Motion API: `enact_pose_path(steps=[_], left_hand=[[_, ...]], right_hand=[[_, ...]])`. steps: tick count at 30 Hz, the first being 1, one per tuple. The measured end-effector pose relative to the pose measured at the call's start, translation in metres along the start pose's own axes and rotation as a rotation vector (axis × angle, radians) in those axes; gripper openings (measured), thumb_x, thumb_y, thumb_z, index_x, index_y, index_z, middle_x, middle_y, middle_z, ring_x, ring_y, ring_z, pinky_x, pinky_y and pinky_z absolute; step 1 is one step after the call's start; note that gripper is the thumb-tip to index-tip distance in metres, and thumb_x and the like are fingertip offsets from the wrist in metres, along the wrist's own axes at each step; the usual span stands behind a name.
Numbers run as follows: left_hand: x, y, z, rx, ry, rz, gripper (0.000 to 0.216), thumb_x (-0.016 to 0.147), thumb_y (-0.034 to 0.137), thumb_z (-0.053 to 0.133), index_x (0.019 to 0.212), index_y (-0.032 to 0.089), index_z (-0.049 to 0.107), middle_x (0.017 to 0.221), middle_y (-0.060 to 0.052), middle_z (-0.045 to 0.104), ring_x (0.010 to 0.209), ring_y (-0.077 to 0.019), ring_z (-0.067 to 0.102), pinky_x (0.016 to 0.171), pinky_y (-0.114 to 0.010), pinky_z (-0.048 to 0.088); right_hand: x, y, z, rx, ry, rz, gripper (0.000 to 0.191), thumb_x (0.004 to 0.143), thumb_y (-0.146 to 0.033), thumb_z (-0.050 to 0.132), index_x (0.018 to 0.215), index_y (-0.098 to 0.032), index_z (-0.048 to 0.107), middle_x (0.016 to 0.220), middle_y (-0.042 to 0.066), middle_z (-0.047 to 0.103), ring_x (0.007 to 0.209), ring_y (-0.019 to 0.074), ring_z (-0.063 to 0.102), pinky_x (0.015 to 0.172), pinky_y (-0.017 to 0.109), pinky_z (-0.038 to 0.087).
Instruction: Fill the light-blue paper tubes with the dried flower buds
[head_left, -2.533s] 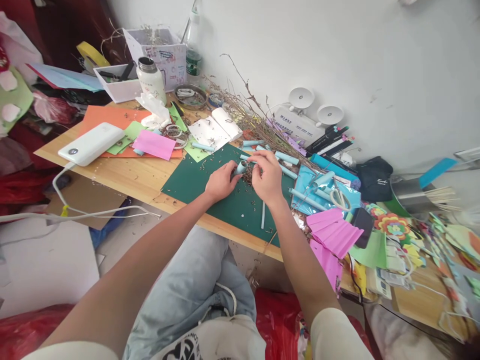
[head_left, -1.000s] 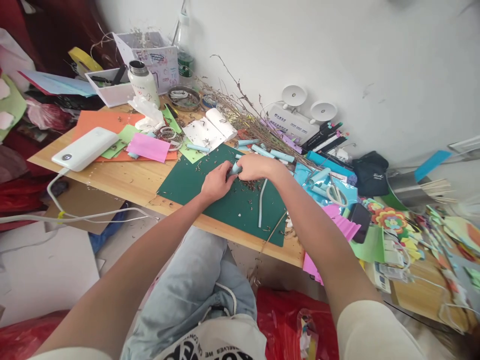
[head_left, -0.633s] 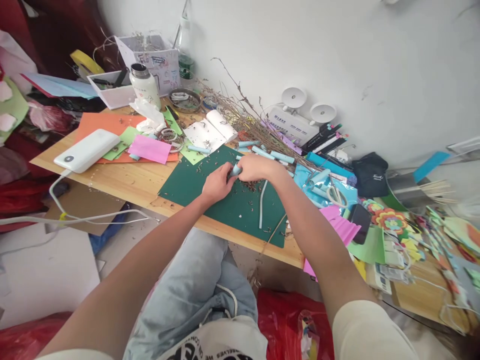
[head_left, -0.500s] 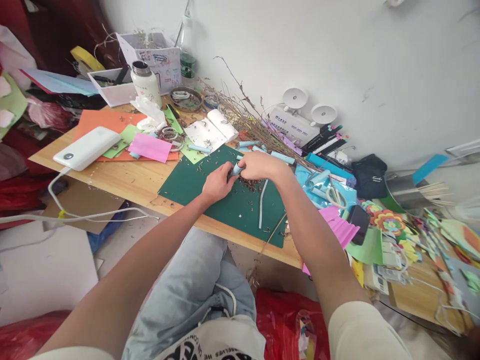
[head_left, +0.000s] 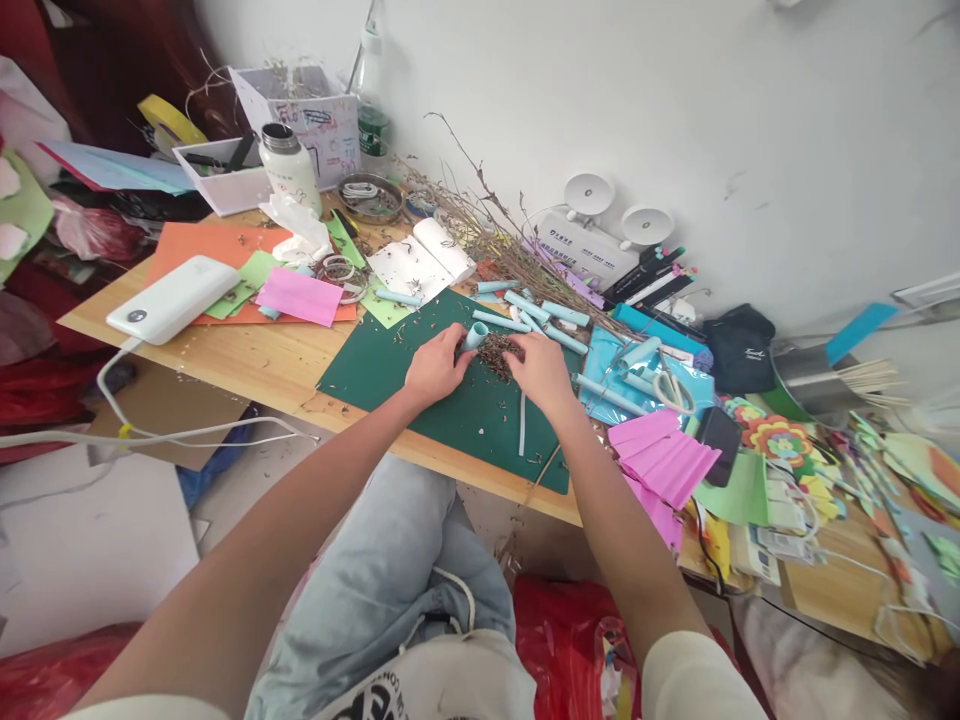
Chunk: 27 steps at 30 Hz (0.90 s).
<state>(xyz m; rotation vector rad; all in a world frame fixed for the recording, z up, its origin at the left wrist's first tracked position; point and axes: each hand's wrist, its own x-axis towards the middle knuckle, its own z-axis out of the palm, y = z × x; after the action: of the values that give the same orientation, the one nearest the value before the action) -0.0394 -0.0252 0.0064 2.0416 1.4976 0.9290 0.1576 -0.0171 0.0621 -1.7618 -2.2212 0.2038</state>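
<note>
My left hand point(head_left: 437, 366) is closed around a short light-blue paper tube point(head_left: 475, 334), whose open end faces up and to the right. Beside it lies a brown heap of dried plant bits point(head_left: 495, 356) on a green cutting mat point(head_left: 450, 425). At the right edge of the heap is my right hand point(head_left: 543, 372), its fingers bent in and closed on some of the bits; the fingertips are partly hidden. Just behind both hands, several thin light-blue paper tubes point(head_left: 564, 314) are scattered. A narrow pale strip point(head_left: 523, 422) lies on the mat below my right hand.
Dry twigs point(head_left: 480, 215) lie along the wall. On the left stand a white bottle point(head_left: 291, 170) and a white power bank point(head_left: 174, 297) with its cable. To the right are a blue plastic packet point(head_left: 679, 385), pleated pink paper point(head_left: 664, 455) and a dark phone point(head_left: 718, 445).
My right hand has moved from the tube's mouth down and right to the heap of bits, uncovering the tube opening and the tubes behind. My left hand stays in place.
</note>
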Motion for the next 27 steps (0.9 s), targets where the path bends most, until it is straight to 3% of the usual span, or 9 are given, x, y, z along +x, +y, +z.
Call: enact_pose_path(steps=[3,7,14,20,24,27], left_hand=[[0.000,-0.001,0.001,0.004,0.002,0.002,0.016,0.094,0.037,0.050,0.101,0.022,0.049,0.098,-0.006,0.066,0.088,-0.0232,0.063,0.072,-0.033,0.045],[0.000,0.000,0.001,0.014,0.003,-0.013,0.017,0.094,0.038,0.050,0.102,0.023,0.050,0.098,-0.006,0.066,0.085,-0.0230,0.063,0.070,-0.033,0.045],[0.000,0.001,0.000,0.013,-0.004,-0.023,0.017,0.094,0.039,0.050,0.101,0.023,0.050,0.096,-0.005,0.065,0.083,-0.0222,0.063,0.071,-0.033,0.046],[0.000,0.001,0.000,0.010,-0.014,-0.048,0.017,0.093,0.038,0.050,0.101,0.023,0.049,0.095,-0.005,0.065,0.082,-0.0210,0.063,0.072,-0.032,0.048],[0.001,0.000,0.000,-0.003,-0.014,-0.050,0.017,0.093,0.039,0.050,0.100,0.023,0.049,0.094,-0.005,0.064,0.082,-0.0210,0.063,0.073,-0.032,0.048],[0.001,-0.001,0.000,0.002,-0.010,-0.041,0.017,0.093,0.039,0.050,0.099,0.023,0.049,0.094,-0.006,0.064,0.083,-0.0219,0.063,0.072,-0.033,0.048]], right_hand=[[-0.006,0.002,0.018,-0.067,-0.026,0.036,0.034,0.089,-0.027,0.062,0.121,-0.018,0.069,0.113,0.012,0.069,0.101,0.0267,0.064,0.090,0.038,0.050],[-0.009,0.003,0.025,-0.091,-0.029,0.086,0.027,0.091,-0.028,0.058,0.112,-0.023,0.072,0.106,0.011,0.069,0.095,0.0264,0.065,0.081,0.036,0.050],[-0.014,0.020,0.032,0.324,0.333,0.088,0.025,0.089,-0.029,0.054,0.094,-0.019,0.076,0.094,0.008,0.074,0.084,0.0212,0.066,0.082,0.034,0.052],[-0.022,0.022,0.054,0.556,0.522,0.257,0.032,0.083,-0.035,0.062,0.109,-0.018,0.069,0.084,0.004,0.073,0.072,0.0177,0.065,0.072,0.031,0.054],[-0.026,0.026,0.059,0.575,0.523,0.272,0.020,0.082,-0.037,0.062,0.085,-0.019,0.070,0.081,0.005,0.072,0.072,0.0186,0.066,0.072,0.031,0.054],[-0.027,0.028,0.057,0.604,0.502,0.303,0.020,0.082,-0.034,0.059,0.087,-0.018,0.071,0.086,0.006,0.074,0.078,0.0198,0.067,0.077,0.033,0.055]])
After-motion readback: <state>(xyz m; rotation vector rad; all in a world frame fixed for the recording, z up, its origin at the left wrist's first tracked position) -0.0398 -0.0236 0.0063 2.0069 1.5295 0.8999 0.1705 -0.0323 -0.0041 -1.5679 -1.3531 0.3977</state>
